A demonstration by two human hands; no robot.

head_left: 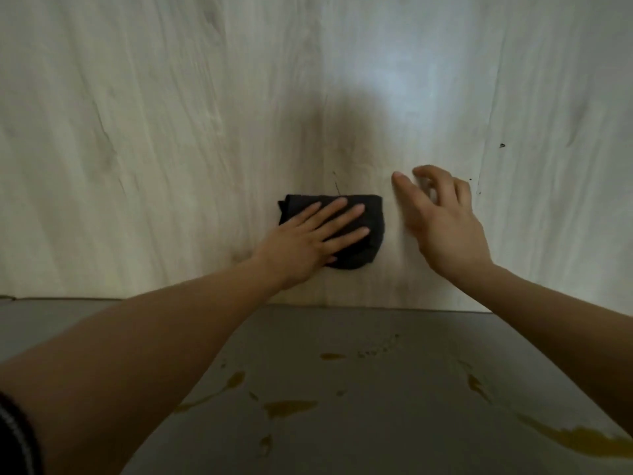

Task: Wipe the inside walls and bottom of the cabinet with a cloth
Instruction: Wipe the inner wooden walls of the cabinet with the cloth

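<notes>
Head: one cloth (356,228), two hands.

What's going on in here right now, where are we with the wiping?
The person's left hand presses a folded black cloth flat against the pale wood-grain back wall of the cabinet, low down near the bottom edge. The right hand hovers beside it with loosely curled fingers, holding nothing. The grey bottom panel carries yellowish stains, so it looks not yet wiped.
</notes>
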